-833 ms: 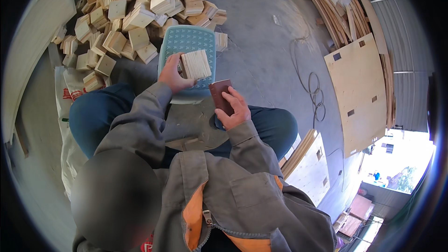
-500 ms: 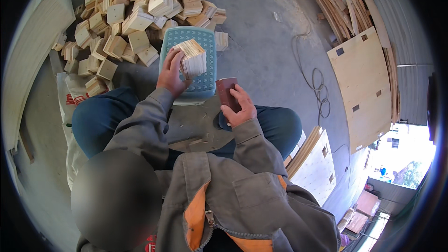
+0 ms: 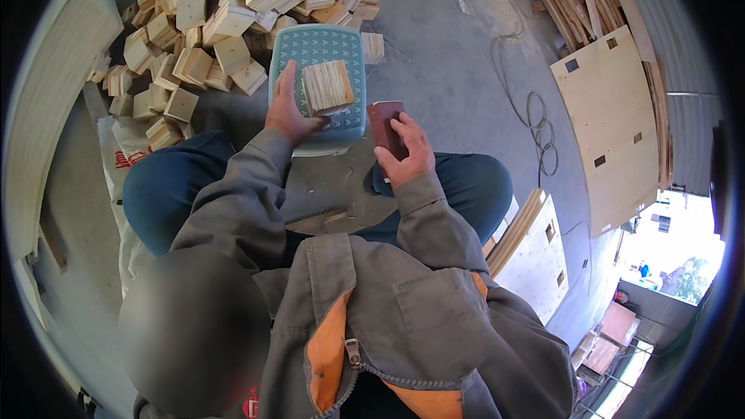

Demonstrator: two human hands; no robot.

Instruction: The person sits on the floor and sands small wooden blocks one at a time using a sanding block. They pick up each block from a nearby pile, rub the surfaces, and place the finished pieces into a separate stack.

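Observation:
A stack of square plywood pieces (image 3: 328, 87) rests on the light blue plastic stool (image 3: 310, 37), its layered edges facing up. Beside the stack, my left hand (image 3: 290, 112) is open, fingers stretched along its left side and thumb near its lower edge. I cannot tell whether the thumb touches the wood. To the right of the stool, my right hand (image 3: 410, 157) grips a reddish-brown rectangular block (image 3: 383, 126), held upright above my right knee. The palm hides part of this block.
A large heap of plywood blocks (image 3: 198, 54) lies behind and left of the stool. Leaning boards (image 3: 613, 132) stand at the right, with a loose cable (image 3: 535, 128) on the floor before them. Stacked sheets (image 3: 66, 70) rise at the far left; a white sack (image 3: 128, 140) lies by my left knee.
My left hand has let go of the plywood stack, which now sits turned on the stool with its layers upward. The right hand still holds the reddish-brown block.

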